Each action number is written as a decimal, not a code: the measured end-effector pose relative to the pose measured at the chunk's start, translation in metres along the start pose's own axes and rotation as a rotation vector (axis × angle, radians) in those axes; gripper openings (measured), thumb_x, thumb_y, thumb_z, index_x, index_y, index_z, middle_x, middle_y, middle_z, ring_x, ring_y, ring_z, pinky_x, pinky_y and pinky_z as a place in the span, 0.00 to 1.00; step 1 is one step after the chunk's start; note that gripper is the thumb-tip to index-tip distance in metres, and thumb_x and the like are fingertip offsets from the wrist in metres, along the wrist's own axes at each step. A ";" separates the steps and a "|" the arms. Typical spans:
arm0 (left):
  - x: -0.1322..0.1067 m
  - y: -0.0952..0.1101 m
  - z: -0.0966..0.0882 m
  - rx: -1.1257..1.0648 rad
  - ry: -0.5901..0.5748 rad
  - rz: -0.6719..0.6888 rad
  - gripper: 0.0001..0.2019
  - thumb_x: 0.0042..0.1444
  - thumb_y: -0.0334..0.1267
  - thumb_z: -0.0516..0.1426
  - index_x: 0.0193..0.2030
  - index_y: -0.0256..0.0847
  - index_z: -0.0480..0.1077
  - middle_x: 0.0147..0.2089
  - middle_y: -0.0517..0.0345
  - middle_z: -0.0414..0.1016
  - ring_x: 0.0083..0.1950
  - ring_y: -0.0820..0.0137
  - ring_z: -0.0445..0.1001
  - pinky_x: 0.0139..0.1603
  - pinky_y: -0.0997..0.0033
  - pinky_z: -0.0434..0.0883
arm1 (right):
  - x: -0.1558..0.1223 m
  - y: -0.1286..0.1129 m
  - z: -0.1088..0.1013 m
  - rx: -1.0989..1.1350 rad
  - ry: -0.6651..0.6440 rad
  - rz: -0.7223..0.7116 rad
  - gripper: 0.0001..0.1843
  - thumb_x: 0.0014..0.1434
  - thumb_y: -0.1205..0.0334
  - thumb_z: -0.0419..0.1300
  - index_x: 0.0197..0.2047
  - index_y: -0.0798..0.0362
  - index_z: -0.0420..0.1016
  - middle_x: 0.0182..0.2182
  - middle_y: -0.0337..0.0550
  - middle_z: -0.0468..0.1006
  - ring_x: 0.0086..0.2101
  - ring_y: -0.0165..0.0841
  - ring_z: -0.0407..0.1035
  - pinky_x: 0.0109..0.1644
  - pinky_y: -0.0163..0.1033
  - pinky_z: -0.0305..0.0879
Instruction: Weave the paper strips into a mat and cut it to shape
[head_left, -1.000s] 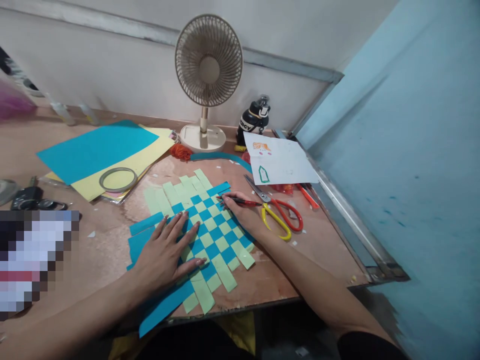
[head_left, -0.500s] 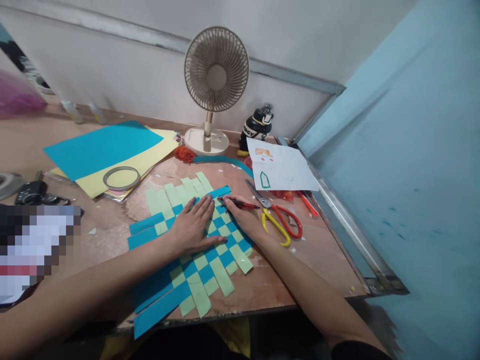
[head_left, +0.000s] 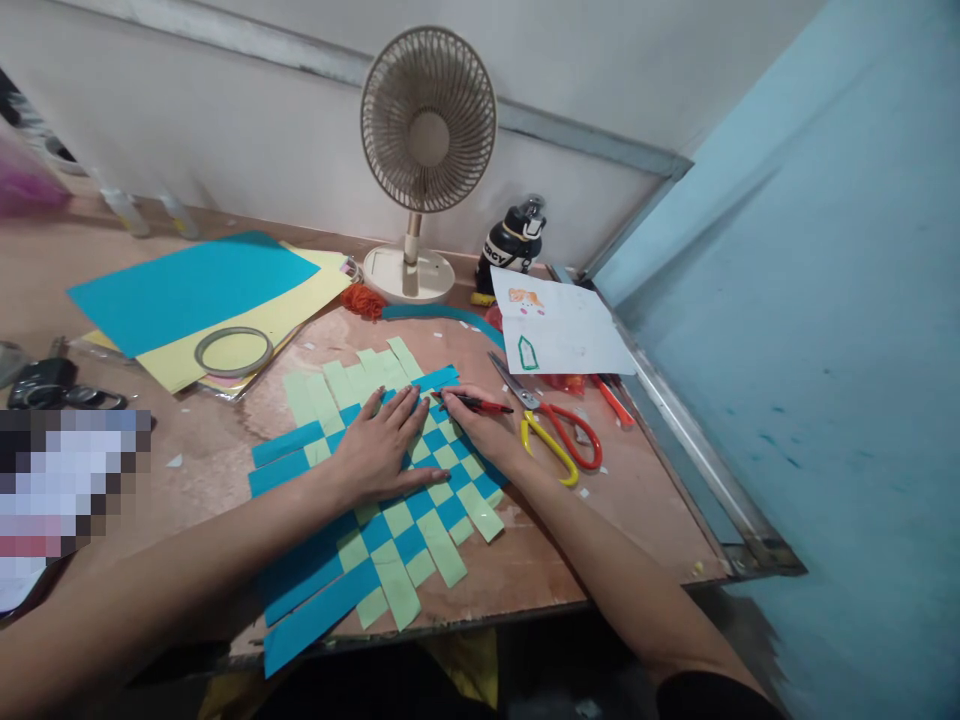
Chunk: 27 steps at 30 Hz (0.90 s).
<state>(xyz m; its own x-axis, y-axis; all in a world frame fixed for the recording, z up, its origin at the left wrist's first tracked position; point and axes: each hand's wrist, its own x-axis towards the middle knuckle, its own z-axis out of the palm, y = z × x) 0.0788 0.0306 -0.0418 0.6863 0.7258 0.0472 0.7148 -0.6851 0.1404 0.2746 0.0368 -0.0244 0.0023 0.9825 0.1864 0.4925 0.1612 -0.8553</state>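
Observation:
A woven mat of blue and pale green paper strips (head_left: 410,545) lies on the table near its front edge, the strip ends sticking out unevenly. My left hand (head_left: 382,445) rests flat on the weave with its fingers spread. Between the fingers of my right hand (head_left: 476,425) is a red and black pen (head_left: 489,405), its tip at the upper part of the mat close to my left fingertips. Whether the tip touches the paper I cannot tell. Just right of that hand lie scissors (head_left: 551,420) with one red and one yellow handle, blades apart.
Blue (head_left: 202,290) and yellow sheets lie at the back left under a tape ring (head_left: 234,352). A fan (head_left: 427,140), a black bottle (head_left: 511,240) and a drawing sheet (head_left: 566,325) stand or lie behind. A phone (head_left: 67,490) is at left.
The view has shifted slightly, so everything sits a little further left and up. The pen tip has moved slightly across the top of the mat; my left hand stays flat.

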 end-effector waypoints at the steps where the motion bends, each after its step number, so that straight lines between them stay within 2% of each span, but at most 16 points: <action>1: 0.000 0.000 0.000 0.000 0.006 0.001 0.52 0.59 0.74 0.39 0.74 0.28 0.51 0.76 0.36 0.45 0.77 0.51 0.47 0.74 0.45 0.41 | 0.000 0.000 0.000 -0.010 0.006 0.004 0.10 0.61 0.55 0.59 0.36 0.48 0.80 0.37 0.40 0.84 0.40 0.35 0.77 0.48 0.39 0.70; 8: -0.001 0.000 0.000 -0.008 0.026 0.003 0.51 0.60 0.73 0.40 0.74 0.29 0.50 0.76 0.35 0.46 0.77 0.51 0.48 0.74 0.45 0.40 | -0.002 0.002 -0.004 0.023 -0.005 0.059 0.10 0.59 0.55 0.59 0.34 0.48 0.80 0.33 0.40 0.83 0.36 0.35 0.76 0.44 0.39 0.70; 12: -0.001 0.000 0.000 -0.017 0.029 0.009 0.46 0.60 0.72 0.44 0.76 0.43 0.49 0.76 0.40 0.47 0.76 0.48 0.49 0.73 0.41 0.40 | -0.004 -0.002 -0.007 0.002 0.009 0.077 0.08 0.58 0.56 0.59 0.33 0.48 0.79 0.32 0.39 0.83 0.37 0.36 0.76 0.46 0.40 0.69; 14: -0.001 0.000 0.000 -0.011 0.029 0.015 0.44 0.60 0.72 0.45 0.75 0.47 0.51 0.76 0.42 0.48 0.76 0.47 0.50 0.73 0.40 0.40 | -0.005 -0.005 -0.008 0.000 0.014 0.089 0.08 0.58 0.57 0.59 0.33 0.48 0.79 0.32 0.39 0.83 0.38 0.36 0.76 0.46 0.40 0.70; 20: -0.002 0.000 -0.001 0.006 0.023 0.016 0.44 0.60 0.72 0.44 0.74 0.45 0.53 0.76 0.38 0.49 0.75 0.46 0.50 0.73 0.40 0.40 | -0.009 -0.006 -0.009 0.028 0.022 0.132 0.09 0.58 0.55 0.59 0.35 0.48 0.78 0.32 0.39 0.82 0.36 0.35 0.76 0.45 0.40 0.70; 27: -0.002 0.000 0.000 -0.003 0.061 0.018 0.43 0.60 0.70 0.47 0.75 0.47 0.53 0.76 0.43 0.50 0.75 0.48 0.51 0.74 0.42 0.38 | -0.011 -0.007 -0.011 -0.001 0.000 0.120 0.08 0.58 0.56 0.58 0.33 0.48 0.78 0.31 0.39 0.82 0.36 0.36 0.75 0.44 0.40 0.70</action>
<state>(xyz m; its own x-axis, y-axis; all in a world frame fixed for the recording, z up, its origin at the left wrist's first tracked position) 0.0771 0.0290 -0.0421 0.6898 0.7157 0.1096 0.7017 -0.6981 0.1423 0.2805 0.0238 -0.0157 0.0616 0.9946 0.0830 0.4898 0.0424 -0.8708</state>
